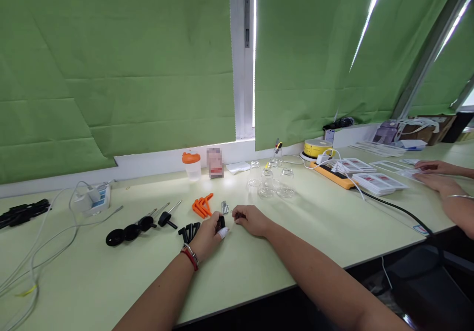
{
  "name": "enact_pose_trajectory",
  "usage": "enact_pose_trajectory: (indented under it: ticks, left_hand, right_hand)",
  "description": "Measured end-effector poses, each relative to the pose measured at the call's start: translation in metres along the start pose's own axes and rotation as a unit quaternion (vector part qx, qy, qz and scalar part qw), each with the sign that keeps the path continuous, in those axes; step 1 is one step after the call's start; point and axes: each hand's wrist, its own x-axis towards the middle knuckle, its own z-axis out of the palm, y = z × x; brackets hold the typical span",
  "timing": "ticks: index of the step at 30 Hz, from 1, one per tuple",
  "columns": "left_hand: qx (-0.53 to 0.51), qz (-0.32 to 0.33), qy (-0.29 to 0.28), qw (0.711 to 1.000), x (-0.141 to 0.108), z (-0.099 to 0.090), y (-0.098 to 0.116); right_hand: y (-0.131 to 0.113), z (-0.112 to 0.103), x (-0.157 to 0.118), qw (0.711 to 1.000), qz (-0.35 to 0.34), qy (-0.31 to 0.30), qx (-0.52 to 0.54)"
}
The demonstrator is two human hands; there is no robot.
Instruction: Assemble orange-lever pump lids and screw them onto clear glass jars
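My left hand (208,236) is closed around a small black plastic part (221,222), with a white wrapping on its thumb. Just right of it, my right hand (252,220) has its fingers pinched together; a tiny tip shows at them, too small to name. Beside my left hand lie several black T-shaped plastic pieces (189,232), partly hidden by the hand. Beyond the hands are several short metal pins (225,207) and a group of orange angled plastic pieces (202,205). Farther left, black round parts (132,232) lie in a row, some with metal rods.
Upturned glass jars (286,183) and an orange-lidded cup (191,166) stand at the back. White cables (76,227) trail from a power strip (99,199) on the left. An orange power strip (332,175) lies right, near card stacks (379,183) and another person's hands (437,175).
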Motion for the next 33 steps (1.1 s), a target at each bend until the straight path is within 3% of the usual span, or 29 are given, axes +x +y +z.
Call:
enact_pose_trajectory:
  ticks: [12,17,23,28,33]
  left_hand:
    - [0.014,-0.002,-0.008,1.000,0.000,0.000,-0.002]
    - [0.015,0.000,-0.013,1.000,0.000,0.000,-0.004]
    - [0.012,0.006,-0.021,1.000,0.000,0.000,-0.004]
    - [0.014,0.010,-0.022,1.000,0.000,0.000,-0.003]
    - [0.012,0.015,-0.020,1.000,0.000,0.001,-0.006]
  right_hand:
    - [0.009,0.002,0.004,0.995,0.020,0.019,0.092]
    - [0.011,-0.003,0.004,0.990,0.106,0.089,-0.036]
    - [0.010,-0.012,0.000,0.980,0.143,0.093,-0.099]
    - [0.005,-0.011,0.000,0.982,0.118,0.090,-0.115]
    - [-0.001,-0.007,-0.002,0.991,0.029,0.070,-0.106]
